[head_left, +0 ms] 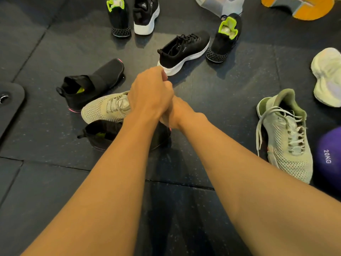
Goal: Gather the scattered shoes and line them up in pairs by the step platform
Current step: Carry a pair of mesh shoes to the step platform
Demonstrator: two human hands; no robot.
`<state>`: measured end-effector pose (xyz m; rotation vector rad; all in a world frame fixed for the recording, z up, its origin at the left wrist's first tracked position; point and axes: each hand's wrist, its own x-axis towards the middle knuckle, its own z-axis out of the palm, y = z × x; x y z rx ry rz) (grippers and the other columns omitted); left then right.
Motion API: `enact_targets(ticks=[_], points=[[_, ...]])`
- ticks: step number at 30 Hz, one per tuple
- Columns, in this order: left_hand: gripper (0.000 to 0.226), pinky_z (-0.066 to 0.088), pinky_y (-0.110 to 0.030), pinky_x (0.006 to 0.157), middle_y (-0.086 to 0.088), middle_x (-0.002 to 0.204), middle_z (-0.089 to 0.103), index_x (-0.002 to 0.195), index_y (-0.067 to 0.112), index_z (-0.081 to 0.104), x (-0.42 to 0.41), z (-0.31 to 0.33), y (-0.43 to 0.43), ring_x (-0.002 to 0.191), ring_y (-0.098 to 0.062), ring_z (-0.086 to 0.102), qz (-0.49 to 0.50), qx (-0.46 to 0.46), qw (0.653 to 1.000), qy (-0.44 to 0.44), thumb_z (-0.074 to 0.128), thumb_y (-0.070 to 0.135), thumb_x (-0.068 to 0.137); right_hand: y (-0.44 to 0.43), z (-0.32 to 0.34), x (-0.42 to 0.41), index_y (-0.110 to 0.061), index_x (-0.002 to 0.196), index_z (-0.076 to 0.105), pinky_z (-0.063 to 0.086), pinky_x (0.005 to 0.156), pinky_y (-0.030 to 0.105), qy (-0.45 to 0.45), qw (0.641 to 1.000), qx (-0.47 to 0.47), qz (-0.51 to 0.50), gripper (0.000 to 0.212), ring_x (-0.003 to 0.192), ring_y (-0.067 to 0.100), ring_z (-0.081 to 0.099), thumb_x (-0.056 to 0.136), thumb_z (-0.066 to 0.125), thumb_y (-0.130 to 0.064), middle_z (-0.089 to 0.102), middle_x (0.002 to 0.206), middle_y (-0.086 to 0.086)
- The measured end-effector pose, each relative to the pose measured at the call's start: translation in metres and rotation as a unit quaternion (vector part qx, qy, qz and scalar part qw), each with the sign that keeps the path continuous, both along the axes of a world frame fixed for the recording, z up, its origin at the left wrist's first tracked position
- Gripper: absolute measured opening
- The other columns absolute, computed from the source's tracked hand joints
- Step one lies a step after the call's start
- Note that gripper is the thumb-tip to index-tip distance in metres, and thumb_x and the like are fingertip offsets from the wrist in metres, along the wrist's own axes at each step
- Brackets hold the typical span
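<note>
Shoes lie scattered on the dark rubber floor. My left hand (150,93) curls over the rear of a beige mesh shoe (105,109), whose toe points left. My right hand (173,114) lies just under it, its fingers hidden by my left wrist, over a black sock shoe with a pink sole (102,134). Its mate (92,85) lies just beyond. The second beige mesh shoe (285,135) lies at the right with loose laces. Further off are a black shoe with a white sole (182,50), its mate (145,15), and two black shoes with lime lining (225,37) (118,15).
A purple 20KG ball (329,156) sits at the right edge beside the beige shoe. A pale shoe (326,76) lies sole-up at the far right. A grey object (221,4) and an orange-edged object (299,6) are at the top. A black mat (9,100) lies left.
</note>
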<state>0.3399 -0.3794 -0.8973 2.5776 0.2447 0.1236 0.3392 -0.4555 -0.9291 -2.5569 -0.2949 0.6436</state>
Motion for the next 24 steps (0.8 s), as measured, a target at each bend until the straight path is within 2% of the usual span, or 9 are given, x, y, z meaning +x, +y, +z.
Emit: enact_targets(ticks=[1,3,5,7,9,13,19,22,24], points=[[0.022,0.037,-0.032,0.072,-0.003,0.106,0.063,0.103,0.021,0.064,0.002,-0.002,0.001,0.096,-0.025,0.056,0.001,-0.001,1.0,-0.001,0.05,0.02,0.086,0.001,-0.002,-0.001,-0.011,0.096,0.049,0.043,0.075,0.038,-0.01,1.0,-0.021,0.02,0.005,0.087,0.029,0.055,0.094,0.047,-0.015,0.059,0.101,0.009],[0.022,0.037,-0.032,0.073,-0.003,0.105,0.063,0.103,0.021,0.064,0.004,-0.006,0.003,0.094,-0.024,0.056,0.002,-0.007,1.0,0.001,0.05,0.02,0.087,0.003,-0.004,-0.002,-0.015,0.088,0.044,0.036,0.072,0.034,-0.049,0.994,-0.084,0.053,0.01,0.079,0.025,0.048,0.097,0.042,-0.012,0.061,0.103,0.009],[0.021,0.037,-0.033,0.073,-0.002,0.104,0.063,0.102,0.021,0.064,0.006,-0.009,0.004,0.091,-0.022,0.054,0.006,-0.018,1.0,0.002,0.05,0.019,0.087,0.006,-0.01,-0.001,-0.014,0.103,0.055,0.037,0.076,0.034,-0.087,0.987,-0.118,0.065,0.018,0.093,0.028,0.056,0.1,0.037,-0.013,0.061,0.114,0.009],[0.022,0.036,-0.032,0.073,-0.002,0.103,0.064,0.102,0.021,0.064,0.006,-0.009,0.004,0.09,-0.021,0.052,0.014,-0.029,0.999,0.004,0.049,0.019,0.086,0.011,-0.016,0.003,-0.009,0.127,0.05,0.042,0.086,0.035,-0.11,0.983,-0.125,0.073,0.03,0.114,0.028,0.053,0.102,0.035,-0.016,0.055,0.129,0.01],[0.022,0.037,-0.032,0.073,-0.001,0.103,0.065,0.101,0.022,0.064,0.006,-0.009,0.004,0.095,-0.024,0.056,0.016,-0.033,0.999,0.007,0.049,0.02,0.085,0.015,-0.022,0.003,-0.01,0.135,0.043,0.043,0.093,0.038,-0.124,0.98,-0.14,0.072,0.035,0.121,0.028,0.048,0.102,0.036,-0.019,0.049,0.135,0.01],[0.021,0.035,-0.032,0.071,-0.001,0.103,0.066,0.102,0.022,0.065,0.007,-0.007,0.005,0.088,-0.019,0.051,0.019,-0.038,0.999,0.005,0.049,0.02,0.087,0.007,-0.023,0.0,-0.012,0.121,0.054,0.039,0.076,0.035,-0.158,0.956,-0.226,0.095,0.026,0.109,0.028,0.057,0.1,0.039,-0.012,0.059,0.121,0.007],[0.022,0.034,-0.031,0.071,-0.003,0.105,0.065,0.103,0.022,0.064,0.016,0.004,-0.019,0.096,-0.024,0.055,-0.007,-0.04,0.999,-0.018,0.048,0.019,0.087,-0.017,0.0,-0.008,-0.007,0.114,0.054,0.036,0.07,0.033,-0.163,0.965,-0.194,0.072,0.024,0.101,0.03,0.058,0.099,0.035,-0.01,0.06,0.116,0.012],[0.024,0.039,-0.034,0.074,-0.004,0.106,0.065,0.103,0.021,0.064,0.022,0.014,-0.039,0.101,-0.026,0.056,-0.029,-0.036,0.998,-0.031,0.047,0.018,0.086,-0.044,0.023,-0.008,-0.008,0.114,0.055,0.033,0.071,0.036,-0.15,0.978,-0.141,-0.019,0.024,0.103,0.036,0.057,0.098,0.039,-0.015,0.061,0.116,0.015],[0.026,0.044,-0.039,0.083,-0.005,0.11,0.064,0.104,0.021,0.064,0.027,0.022,-0.055,0.105,-0.028,0.055,-0.04,-0.042,0.997,-0.054,0.046,0.017,0.085,-0.067,0.039,-0.006,-0.011,0.115,0.055,0.031,0.071,0.036,-0.16,0.977,-0.123,-0.071,0.024,0.105,0.038,0.056,0.098,0.042,-0.021,0.06,0.117,0.014]])
